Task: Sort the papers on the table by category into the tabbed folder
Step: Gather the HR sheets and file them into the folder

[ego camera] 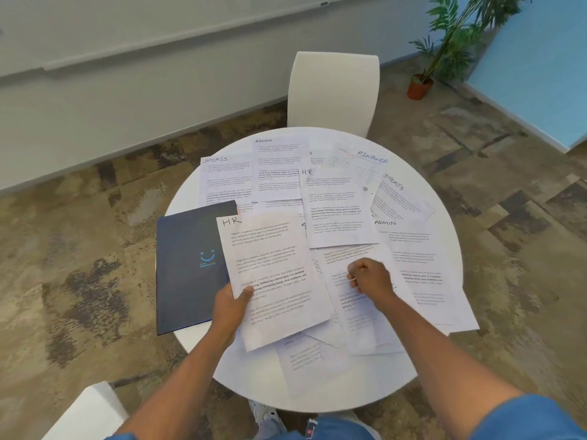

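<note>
Sheet marked HR pinched between left hand fingers.

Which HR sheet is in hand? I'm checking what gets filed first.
The HR sheet beside the dark folder, pinched by the left hand. The other HR sheet lies untouched mid-table.

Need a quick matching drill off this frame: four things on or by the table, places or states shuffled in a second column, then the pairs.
Things:
1. HR sheet
2. dark folder
3. FINANCE sheet
4. potted plant

Places or states:
A. on the floor, past the table, right
B. closed, on the table's left edge
C. pinched at its lower left corner by the left hand
D. far side of the table, right of the ADMIN sheet

Pairs: 1-C, 2-B, 3-D, 4-A
</note>
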The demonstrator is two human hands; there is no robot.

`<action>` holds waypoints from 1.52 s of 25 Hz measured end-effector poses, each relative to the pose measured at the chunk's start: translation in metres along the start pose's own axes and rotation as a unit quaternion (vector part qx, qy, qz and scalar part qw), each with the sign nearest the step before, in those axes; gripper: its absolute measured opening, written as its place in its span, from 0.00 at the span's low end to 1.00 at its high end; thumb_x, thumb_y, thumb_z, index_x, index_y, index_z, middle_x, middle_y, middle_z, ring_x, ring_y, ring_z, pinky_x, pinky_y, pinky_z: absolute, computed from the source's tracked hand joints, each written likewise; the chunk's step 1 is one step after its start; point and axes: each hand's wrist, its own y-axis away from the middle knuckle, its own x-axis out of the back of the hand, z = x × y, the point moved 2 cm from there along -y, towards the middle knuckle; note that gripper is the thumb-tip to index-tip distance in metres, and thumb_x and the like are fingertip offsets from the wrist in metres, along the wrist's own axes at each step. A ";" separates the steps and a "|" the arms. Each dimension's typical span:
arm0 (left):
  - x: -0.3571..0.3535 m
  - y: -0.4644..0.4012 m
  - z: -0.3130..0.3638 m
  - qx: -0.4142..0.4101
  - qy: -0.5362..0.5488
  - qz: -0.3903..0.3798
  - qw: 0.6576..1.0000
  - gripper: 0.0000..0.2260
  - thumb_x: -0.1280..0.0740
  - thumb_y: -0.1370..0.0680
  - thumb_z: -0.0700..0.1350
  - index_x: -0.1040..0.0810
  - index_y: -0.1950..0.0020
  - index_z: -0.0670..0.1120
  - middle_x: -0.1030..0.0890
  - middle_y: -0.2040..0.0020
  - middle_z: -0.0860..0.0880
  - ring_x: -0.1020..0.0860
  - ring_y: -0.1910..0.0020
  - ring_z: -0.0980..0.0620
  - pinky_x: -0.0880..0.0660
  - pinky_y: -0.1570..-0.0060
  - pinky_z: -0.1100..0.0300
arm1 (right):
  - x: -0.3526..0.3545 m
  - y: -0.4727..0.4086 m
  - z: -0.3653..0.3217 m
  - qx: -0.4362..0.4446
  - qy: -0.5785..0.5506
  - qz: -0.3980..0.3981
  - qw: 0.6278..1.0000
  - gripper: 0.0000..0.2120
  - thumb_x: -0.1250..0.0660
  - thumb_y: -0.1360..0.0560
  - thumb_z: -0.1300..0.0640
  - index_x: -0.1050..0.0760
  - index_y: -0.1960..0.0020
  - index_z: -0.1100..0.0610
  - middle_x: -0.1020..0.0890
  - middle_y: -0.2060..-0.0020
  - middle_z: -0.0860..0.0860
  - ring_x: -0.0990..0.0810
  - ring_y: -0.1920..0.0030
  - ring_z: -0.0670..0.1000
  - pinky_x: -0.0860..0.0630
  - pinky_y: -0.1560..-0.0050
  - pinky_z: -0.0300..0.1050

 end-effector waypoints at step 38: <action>-0.022 -0.010 0.006 0.061 0.014 0.023 0.998 0.12 0.34 0.19 0.41 0.22 0.36 0.46 0.16 0.44 0.47 0.17 0.47 0.45 0.20 0.51 0.52 | 0.045 -0.085 0.014 -0.012 -0.161 0.005 0.987 0.08 0.34 0.22 0.66 0.23 0.44 0.60 0.17 0.53 0.56 0.17 0.64 0.54 0.16 0.58 0.47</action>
